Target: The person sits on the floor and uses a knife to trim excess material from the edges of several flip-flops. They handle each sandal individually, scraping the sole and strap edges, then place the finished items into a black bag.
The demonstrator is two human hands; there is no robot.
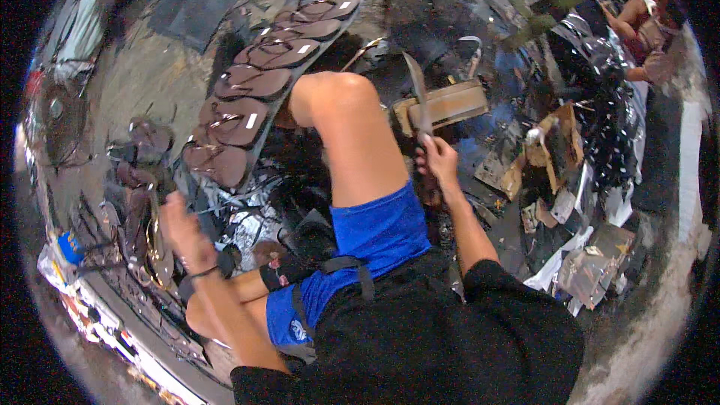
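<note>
My right hand (437, 161) is closed around the handle of a knife (420, 94). Its long, slightly curved blade points up and away, in front of a wooden block (450, 103). Off to the left, my left hand (184, 234) is raised and a little blurred by motion. Its fingers look stretched out, with nothing seen in them. Just beyond it lie loose dark sandals (136, 180). A row of brown thong sandals (238, 121) lies overlapping on a long dark board, left of my raised bare knee.
Another person (651, 30) sits at the far right. Scraps, an open cardboard box (553, 148) and a clear plastic bag (595, 264) clutter the ground to my right. Dark flat sheets (217, 0) lie at the far left. A blue container (71, 247) stands at the left edge.
</note>
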